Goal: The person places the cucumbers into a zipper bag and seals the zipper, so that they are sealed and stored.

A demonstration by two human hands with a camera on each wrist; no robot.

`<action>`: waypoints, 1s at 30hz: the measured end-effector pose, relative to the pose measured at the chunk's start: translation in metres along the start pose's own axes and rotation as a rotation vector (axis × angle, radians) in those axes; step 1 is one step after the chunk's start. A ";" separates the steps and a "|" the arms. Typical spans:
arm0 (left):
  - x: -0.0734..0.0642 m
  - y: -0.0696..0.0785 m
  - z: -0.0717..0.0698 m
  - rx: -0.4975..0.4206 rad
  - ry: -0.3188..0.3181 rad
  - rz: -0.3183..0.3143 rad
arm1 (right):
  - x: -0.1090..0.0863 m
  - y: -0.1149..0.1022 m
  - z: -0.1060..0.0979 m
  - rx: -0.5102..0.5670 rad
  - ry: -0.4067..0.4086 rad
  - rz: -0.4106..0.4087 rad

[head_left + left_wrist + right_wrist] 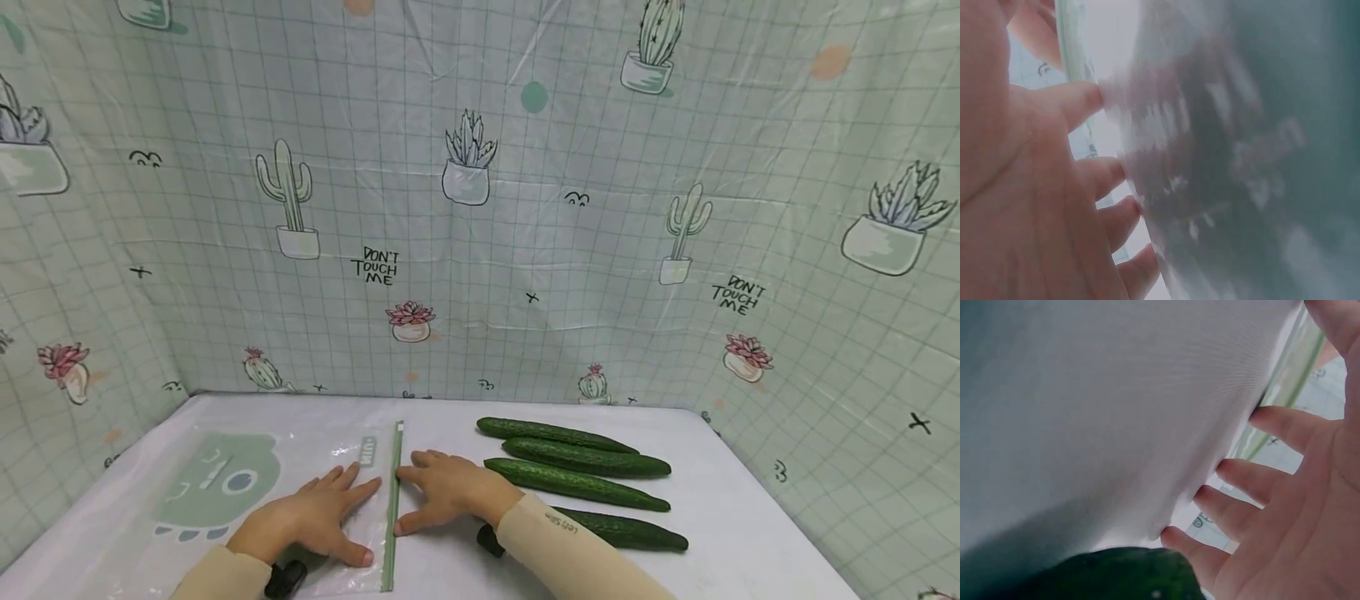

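Observation:
A clear zipper bag point(315, 450) with a green cartoon print lies flat on the table, its green zip strip point(392, 508) facing right. My left hand point(318, 512) rests on the bag with fingers spread, the fingertips touching the plastic in the left wrist view. On the other side of the strip, my right hand point(450, 487) has its fingers spread, with thumb and index fingertip right at the strip's edge. Several dark green cucumbers point(585, 485) lie to the right of that hand. One cucumber point(1116, 575) shows close beneath it in the right wrist view.
The white table point(720, 533) is bordered by a hanging sheet point(495, 250) with cactus prints at the back and sides. The right forearm sleeve point(570, 542) overlaps the nearest cucumber in the head view. A black wrist strap point(285, 578) sits at the left wrist.

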State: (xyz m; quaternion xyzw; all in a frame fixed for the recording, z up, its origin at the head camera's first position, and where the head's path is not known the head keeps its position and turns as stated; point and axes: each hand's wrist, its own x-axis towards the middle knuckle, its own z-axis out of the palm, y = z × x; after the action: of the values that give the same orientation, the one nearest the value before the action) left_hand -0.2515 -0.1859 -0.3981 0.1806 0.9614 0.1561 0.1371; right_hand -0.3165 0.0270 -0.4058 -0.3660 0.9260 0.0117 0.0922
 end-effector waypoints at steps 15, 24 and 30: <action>-0.007 -0.010 -0.001 0.021 0.035 -0.004 | 0.004 -0.005 -0.003 0.030 -0.004 0.070; -0.011 -0.013 -0.003 -0.118 0.110 0.013 | 0.005 -0.007 -0.003 0.031 0.000 0.096; 0.002 -0.004 -0.003 -0.058 0.148 -0.035 | 0.004 -0.008 -0.005 0.032 0.000 0.099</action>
State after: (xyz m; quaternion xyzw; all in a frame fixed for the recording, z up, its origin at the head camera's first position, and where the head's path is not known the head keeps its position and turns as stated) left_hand -0.2557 -0.1889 -0.3974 0.1476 0.9670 0.1941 0.0737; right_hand -0.3152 0.0179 -0.4018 -0.3181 0.9431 0.0014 0.0972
